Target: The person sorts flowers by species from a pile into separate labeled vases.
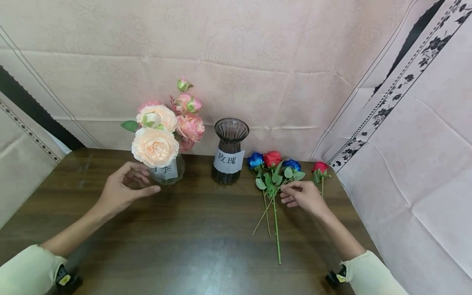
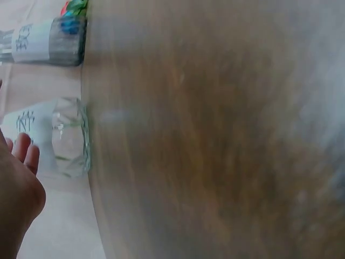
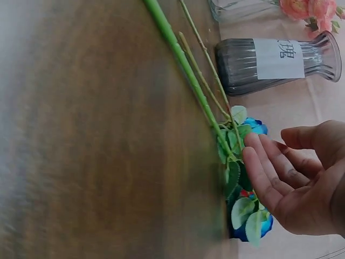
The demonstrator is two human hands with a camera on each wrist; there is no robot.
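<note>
A: Where are our roses?
B: The bunch of roses [image 1: 272, 185], two blue and one red, lies right of the frame's centre on the table [image 1: 206, 237], stems crossing.
A: Have we got hold of one?
B: No. Our right hand [image 1: 304, 197] is at the leaves, fingers loose, grasping nothing; we can't tell whether a fingertip touches.
A: How would we best take one?
B: We'd choose one stem below the crossing, pinch it between thumb and fingertips, and draw it along its own length, so its leaves don't drag the others.
A: And our left hand [image 1: 123, 186]?
B: Left of centre, fingers released, just beside the clear vase [image 1: 180, 170] with its peach and pink bouquet [image 1: 166, 123]. We'd mind that glass.
A: Anything else?
B: The dark vase [image 1: 228, 147] stands upright near mid-frame, between bouquet and bunch; a lone red rose [image 1: 320, 167] lies farther right, its stem partly hidden by our right hand.
</note>
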